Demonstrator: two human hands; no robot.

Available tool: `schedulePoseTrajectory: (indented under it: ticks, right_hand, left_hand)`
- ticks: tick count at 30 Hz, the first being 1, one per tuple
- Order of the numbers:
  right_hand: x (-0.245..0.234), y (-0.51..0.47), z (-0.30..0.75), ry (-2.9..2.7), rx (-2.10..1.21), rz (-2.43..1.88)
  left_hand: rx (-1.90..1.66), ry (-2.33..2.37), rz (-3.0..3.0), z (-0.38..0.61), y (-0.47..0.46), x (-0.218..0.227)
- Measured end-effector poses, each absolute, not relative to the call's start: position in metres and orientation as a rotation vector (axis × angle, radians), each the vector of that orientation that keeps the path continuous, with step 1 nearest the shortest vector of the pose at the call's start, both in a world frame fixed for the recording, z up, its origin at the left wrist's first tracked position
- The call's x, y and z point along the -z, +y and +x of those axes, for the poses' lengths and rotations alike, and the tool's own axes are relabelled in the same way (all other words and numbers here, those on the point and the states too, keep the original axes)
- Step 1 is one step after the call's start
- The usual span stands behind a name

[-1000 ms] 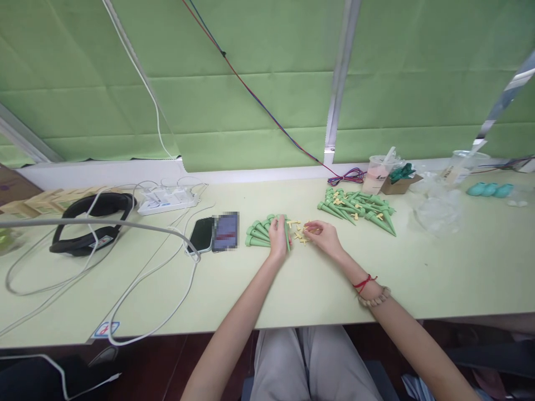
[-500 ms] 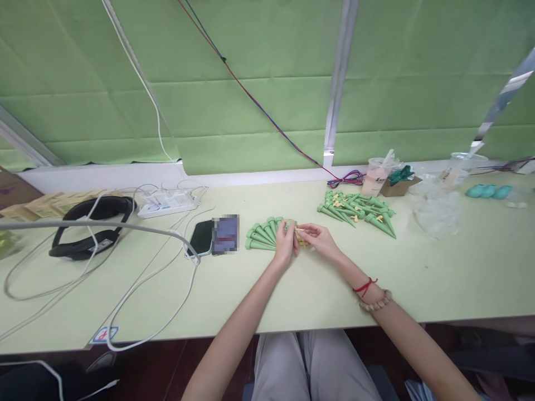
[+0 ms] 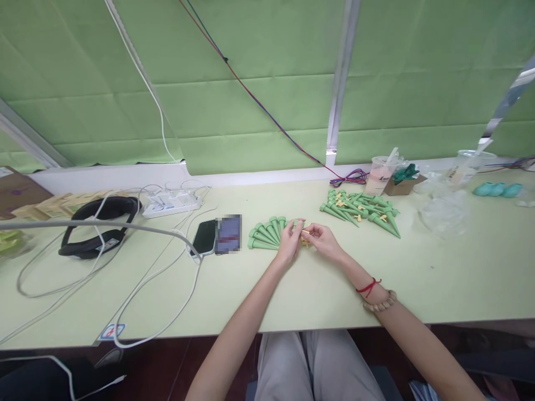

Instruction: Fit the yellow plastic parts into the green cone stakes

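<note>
My left hand (image 3: 290,240) has its fingers curled together over the table, and what lies inside them is hidden. Close against it, my right hand (image 3: 325,241) pinches a small yellow plastic valve (image 3: 306,232) between thumb and fingertips. More yellow pieces (image 3: 306,244) lie on the table just beneath the hands, partly covered. Left of my left hand, several green plastic spikes (image 3: 264,235) are laid out like a fan, wide ends away from me. A loose heap of green spikes (image 3: 360,207) with yellow valves among them lies beyond my right hand.
Left of the fan lie a phone (image 3: 204,238) and a blurred flat item (image 3: 228,234). White cables (image 3: 161,303), a black headset (image 3: 100,225) and a power strip (image 3: 172,204) occupy the left side. A drink cup (image 3: 378,175), small box (image 3: 403,185) and clear plastic bag (image 3: 443,214) stand behind right.
The whole view has shifted slightly. My hands stay together, with fingers slightly rearranged, and the yellow valve in my right fingertips shows more clearly. The fan and heap look unchanged.
</note>
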State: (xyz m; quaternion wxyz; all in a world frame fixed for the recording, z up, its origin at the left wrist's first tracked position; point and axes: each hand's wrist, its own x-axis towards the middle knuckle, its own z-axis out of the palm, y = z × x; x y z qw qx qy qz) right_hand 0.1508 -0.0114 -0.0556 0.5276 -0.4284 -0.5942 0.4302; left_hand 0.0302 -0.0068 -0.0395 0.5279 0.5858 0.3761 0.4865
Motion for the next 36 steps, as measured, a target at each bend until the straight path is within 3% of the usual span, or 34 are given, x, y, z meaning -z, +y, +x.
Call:
schedulePoseTrajectory:
  ticks: [5, 8, 17, 22, 27, 36]
  right_hand:
    - [0.052, -0.016, 0.15, -1.55, -0.633, -1.147]
    - [0.05, -0.017, 0.147, -1.51, -0.646, -1.154]
    - [0.039, -0.019, 0.148, -0.964, -1.831, -0.938]
    - [0.035, -0.028, 0.152, -1.004, -2.149, -0.696]
    - [0.041, -0.031, 0.143, -0.961, -2.058, -0.736]
    - [0.045, -0.025, 0.143, -1.354, -1.456, -0.98]
  left_hand:
    - [-1.158, 0.911, 1.36, 0.032, -0.004, 0.043]
    - [-1.162, 0.921, 1.315, 0.032, -0.004, 0.042]
    - [-1.025, 0.824, 1.263, 0.017, -0.001, 0.031]
    - [-0.856, 0.679, 1.274, 0.006, -0.003, 0.023]
    - [-0.814, 0.665, 1.256, -0.001, -0.005, 0.019]
    - [-0.852, 0.908, 1.532, -0.004, 0.0, 0.019]
